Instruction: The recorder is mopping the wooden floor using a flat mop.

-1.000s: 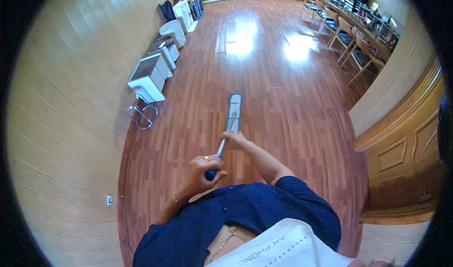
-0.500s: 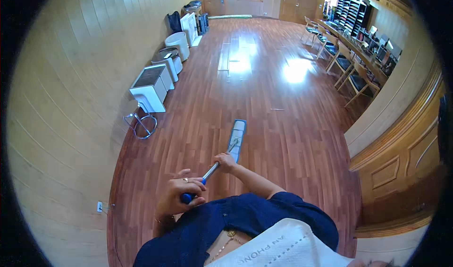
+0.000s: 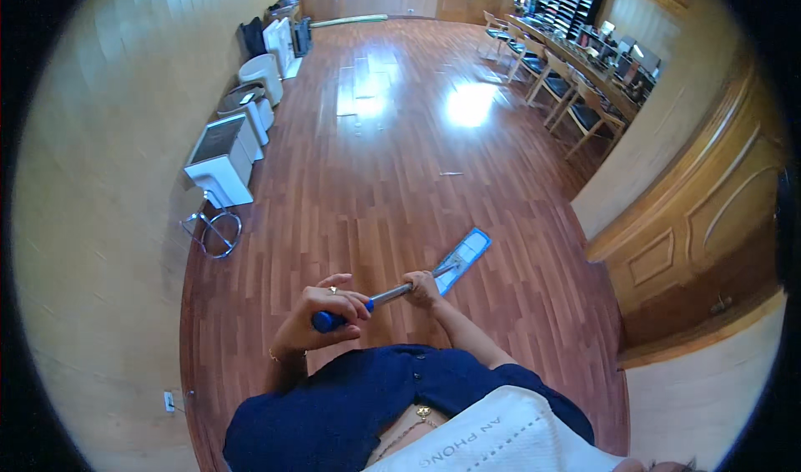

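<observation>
A flat floor mop [image 3: 470,250] with a pale plate and a blue-edged pad lies on the wooden floor ahead of me, angled toward the far right. Its metal pole [image 3: 390,295] runs back to my body and ends in a blue grip [image 3: 326,321]. My left hand [image 3: 315,315], wearing a ring, is closed around that blue grip at the top end, some of its fingers loosely bent. Lower down, my right hand [image 3: 423,290] wraps the metal pole close to the mop head. The pole's lowest part is partly hidden behind the right hand.
Along the left wall stand a chrome ring-shaped base [image 3: 219,233], a white cabinet [image 3: 219,171] and pale stools [image 3: 261,77]. Wooden chairs [image 3: 592,113] line a long desk [image 3: 588,63] on the right. A wooden door [image 3: 692,247] is nearer on the right. One thin light strip [image 3: 451,173] lies on the floor.
The mop head has swung to the right and turned from nearly straight ahead to a slant. My right hand has moved right with the pole; the view has also shifted right.
</observation>
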Demonstrator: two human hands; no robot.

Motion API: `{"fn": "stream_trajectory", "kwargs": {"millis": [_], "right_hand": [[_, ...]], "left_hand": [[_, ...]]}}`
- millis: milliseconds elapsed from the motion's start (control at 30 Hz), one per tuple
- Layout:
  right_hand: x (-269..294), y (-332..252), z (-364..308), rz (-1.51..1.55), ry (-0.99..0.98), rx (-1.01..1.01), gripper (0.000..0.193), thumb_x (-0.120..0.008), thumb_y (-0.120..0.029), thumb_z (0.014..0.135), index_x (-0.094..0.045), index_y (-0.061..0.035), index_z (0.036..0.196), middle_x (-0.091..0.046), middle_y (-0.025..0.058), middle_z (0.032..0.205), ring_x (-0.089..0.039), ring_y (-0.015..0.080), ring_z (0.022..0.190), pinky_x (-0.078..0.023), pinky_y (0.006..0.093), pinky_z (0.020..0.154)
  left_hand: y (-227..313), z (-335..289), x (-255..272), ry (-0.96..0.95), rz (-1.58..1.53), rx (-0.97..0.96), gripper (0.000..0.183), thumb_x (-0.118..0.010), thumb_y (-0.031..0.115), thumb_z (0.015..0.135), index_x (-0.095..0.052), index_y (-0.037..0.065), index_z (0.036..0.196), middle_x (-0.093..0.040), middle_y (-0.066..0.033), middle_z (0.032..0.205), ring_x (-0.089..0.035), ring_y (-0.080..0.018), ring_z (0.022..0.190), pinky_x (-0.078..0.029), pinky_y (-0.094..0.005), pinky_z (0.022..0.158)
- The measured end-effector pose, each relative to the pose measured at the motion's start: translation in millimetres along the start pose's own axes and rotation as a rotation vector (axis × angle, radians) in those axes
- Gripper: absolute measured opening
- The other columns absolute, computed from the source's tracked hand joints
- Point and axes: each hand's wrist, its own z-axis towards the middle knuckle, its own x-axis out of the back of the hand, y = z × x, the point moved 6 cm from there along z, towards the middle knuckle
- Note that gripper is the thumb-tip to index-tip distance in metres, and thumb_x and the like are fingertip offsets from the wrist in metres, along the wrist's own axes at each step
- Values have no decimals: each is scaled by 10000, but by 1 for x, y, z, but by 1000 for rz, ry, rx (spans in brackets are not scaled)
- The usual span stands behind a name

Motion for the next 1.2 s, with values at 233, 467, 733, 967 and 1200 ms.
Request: {"fn": "stream_trajectory", "kwargs": {"millis": [233, 467, 733, 967, 1200], "right_hand": [[40, 73, -75, -95, 103, -249, 191, -684, -272, 668, -570, -120, 655, -610, 138, 726, -609, 357, 746, -466, 487, 624], [66, 121, -213, -24, 71, -714, 242, -614, -292, 771, -598, -83, 648, -618, 139, 685, -623, 333, 662, -459, 460, 590], [49, 120, -430, 320, 476, -1149, 265, -575, -282, 724, -518, -79, 563, -505, 67, 593, -539, 172, 561, -411, 393, 491], [58, 38, -544, 406, 831, -1192, 184, -576, -192, 719, -552, -89, 569, -443, 9, 567, -434, 128, 469, -325, 326, 410], [30, -52, -644, -278, 553, -965, 175, -626, -126, 699, -530, -69, 564, -481, 15, 574, -467, 146, 481, -364, 345, 413]], "left_hand": [[-43, 40, -47, -178, -200, -89, 120, -771, 159, 760, -663, 111, 751, -700, -39, 844, -674, -243, 980, -303, -492, 1021], [-71, 51, -133, -368, -402, -184, 136, -749, 110, 791, -636, 40, 762, -689, -83, 867, -642, -212, 904, -481, -346, 800], [-57, 14, -240, -634, -468, -219, 169, -732, 177, 812, -639, 36, 814, -680, -82, 860, -638, -196, 837, -480, -355, 768], [-29, -26, -317, -901, -589, -277, 155, -726, 120, 802, -604, 38, 846, -694, -90, 988, -637, -250, 972, -466, -368, 858], [-17, -83, -364, -1091, -697, -151, 99, -691, 64, 831, -606, 22, 859, -681, -91, 964, -607, -207, 1037, -441, -375, 920]]}}
